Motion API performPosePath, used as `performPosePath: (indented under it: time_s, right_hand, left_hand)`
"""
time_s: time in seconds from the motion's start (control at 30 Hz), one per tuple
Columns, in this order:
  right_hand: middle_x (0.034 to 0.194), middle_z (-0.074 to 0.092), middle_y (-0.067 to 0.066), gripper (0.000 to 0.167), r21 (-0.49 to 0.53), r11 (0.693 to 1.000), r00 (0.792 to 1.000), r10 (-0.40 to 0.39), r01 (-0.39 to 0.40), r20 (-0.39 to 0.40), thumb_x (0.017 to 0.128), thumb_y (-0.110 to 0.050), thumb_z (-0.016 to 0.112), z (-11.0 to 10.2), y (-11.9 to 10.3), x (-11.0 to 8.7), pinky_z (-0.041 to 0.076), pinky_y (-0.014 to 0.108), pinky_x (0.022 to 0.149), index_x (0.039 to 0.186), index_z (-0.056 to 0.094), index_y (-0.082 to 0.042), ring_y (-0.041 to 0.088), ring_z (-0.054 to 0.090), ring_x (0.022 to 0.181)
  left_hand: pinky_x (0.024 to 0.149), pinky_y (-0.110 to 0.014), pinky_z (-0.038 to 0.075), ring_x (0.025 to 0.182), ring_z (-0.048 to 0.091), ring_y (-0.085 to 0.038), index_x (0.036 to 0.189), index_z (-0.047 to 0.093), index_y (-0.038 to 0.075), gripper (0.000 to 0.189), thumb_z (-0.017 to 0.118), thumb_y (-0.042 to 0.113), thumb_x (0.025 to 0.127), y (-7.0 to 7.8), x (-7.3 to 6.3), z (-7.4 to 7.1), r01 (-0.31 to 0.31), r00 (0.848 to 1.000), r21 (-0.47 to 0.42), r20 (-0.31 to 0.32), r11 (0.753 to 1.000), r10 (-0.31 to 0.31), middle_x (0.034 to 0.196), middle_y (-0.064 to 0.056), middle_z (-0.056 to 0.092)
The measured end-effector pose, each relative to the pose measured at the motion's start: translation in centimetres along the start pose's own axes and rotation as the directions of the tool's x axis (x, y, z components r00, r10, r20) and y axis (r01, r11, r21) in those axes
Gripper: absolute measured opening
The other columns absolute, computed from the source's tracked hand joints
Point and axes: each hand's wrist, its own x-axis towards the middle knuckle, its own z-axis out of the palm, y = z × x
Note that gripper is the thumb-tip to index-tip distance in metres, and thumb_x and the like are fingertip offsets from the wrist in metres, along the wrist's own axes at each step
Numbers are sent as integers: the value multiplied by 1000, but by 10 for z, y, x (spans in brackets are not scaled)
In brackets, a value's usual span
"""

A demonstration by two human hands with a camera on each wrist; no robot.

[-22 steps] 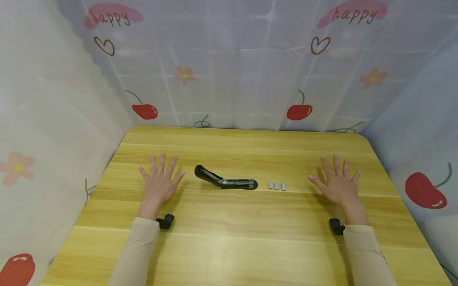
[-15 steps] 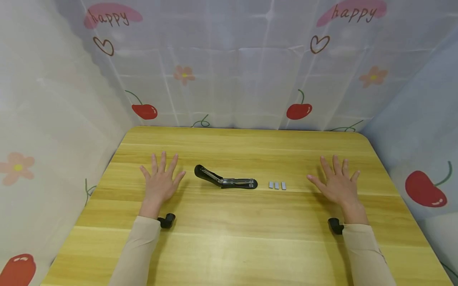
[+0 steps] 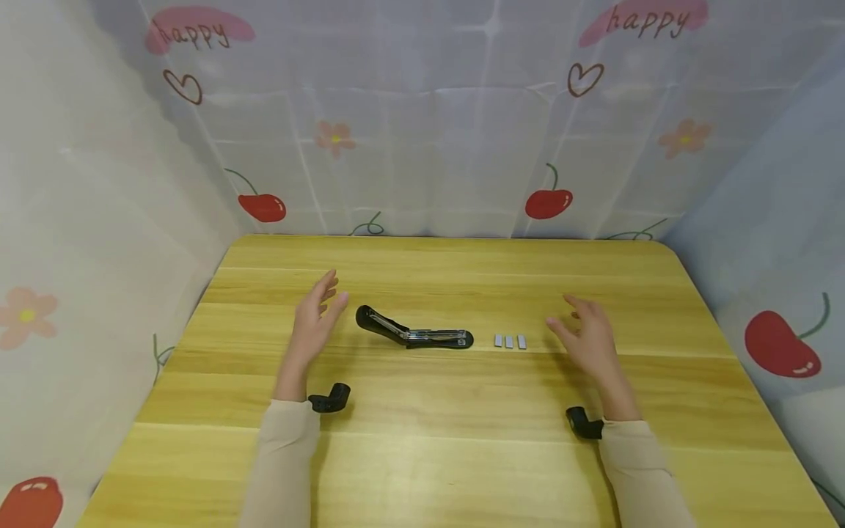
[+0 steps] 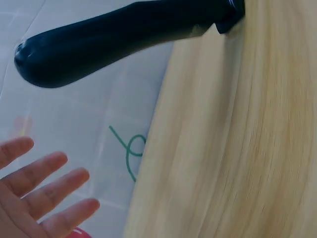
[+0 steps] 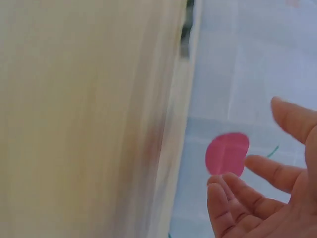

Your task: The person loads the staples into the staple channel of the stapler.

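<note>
A black stapler (image 3: 416, 336) lies unfolded on the wooden table, its top arm swung up to the left and its metal staple channel showing. In the left wrist view the stapler's black arm (image 4: 114, 42) looms large across the top. Three small silvery staple strips (image 3: 509, 342) lie in a row just right of the stapler. My left hand (image 3: 315, 319) hovers left of the stapler, turned on edge with fingers extended and holding nothing. On the other side, my right hand (image 3: 587, 337) is held right of the strips, fingers loosely bent, with nothing in it.
The wooden table (image 3: 422, 440) has rounded far corners. Behind it hangs a pale curtain (image 3: 422, 161) printed with cherries and flowers, with more cloth at both sides. Black wrist cameras (image 3: 332, 398) sit on the inner side of each wrist.
Both hands have moved inward, the left toward the stapler and the right toward the staple strips. Their spread fingers have drawn together and the palms have turned to face each other.
</note>
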Motion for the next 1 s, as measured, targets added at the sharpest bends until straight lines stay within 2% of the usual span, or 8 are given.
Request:
performPosePath:
  time_s: [0.13,0.27,0.33,0.5,0.7,0.77,0.87,1.0]
  right_hand:
    - [125,54,30,57,52,998,999,36,-38,29,96,-28,64,13,-6,1,52,56,87,138,48,8,43,56,107]
    - [113,62,25,53,59,996,996,64,-68,56,93,-26,68,22,-7,0,54,49,84,132,54,7,37,62,98]
    - [109,65,22,50,54,995,995,75,-78,64,92,-24,70,26,-5,-1,55,42,80,129,57,7,33,64,94]
    - [103,67,19,45,58,993,991,101,-106,84,89,-23,74,34,-2,-5,52,24,72,122,62,5,28,64,89]
    - [99,67,15,41,65,990,986,115,-123,119,85,-25,77,41,-1,-8,49,24,69,114,65,2,23,60,84]
    - [99,67,14,40,56,991,986,113,-120,125,84,-25,79,43,0,-9,48,26,70,112,66,1,22,58,84]
    - [98,66,13,40,26,994,986,106,-110,129,81,-25,81,44,-1,-10,46,29,72,110,67,-1,21,56,83]
    - [96,65,11,40,-32,995,987,96,-92,130,80,-28,82,46,-2,-9,44,31,71,107,67,-2,21,54,81]
  left_hand:
    - [110,-54,38,133,44,-41,151,36,10,61,61,22,97,0,-1,8,28,998,-217,62,976,-15,148,-19,45]
    - [108,-39,42,134,44,-40,150,37,7,62,64,8,94,-1,-4,12,66,989,-344,148,937,-16,146,-25,44]
    - [108,-39,42,134,44,-38,149,39,8,65,67,6,91,-2,-5,13,77,983,-352,181,933,-13,145,-26,44]
    - [110,-52,38,129,50,-30,143,47,10,66,76,7,84,-2,-5,15,80,975,-323,221,943,-7,140,-22,52]
    - [104,-43,46,112,60,-14,133,56,0,55,77,6,83,-5,-4,17,105,972,-275,233,956,-40,131,-20,60]
    - [101,-40,49,110,61,-15,131,57,-3,52,77,7,83,-7,-4,17,122,971,-262,229,957,-61,128,-20,61]
    - [98,-38,51,109,62,-25,130,58,-5,51,77,8,84,-7,-4,17,131,972,-246,221,961,-76,124,-21,62]
    - [94,-35,53,108,62,-33,128,60,-4,50,77,9,84,-7,-4,17,140,973,-241,213,961,-88,121,-21,63]
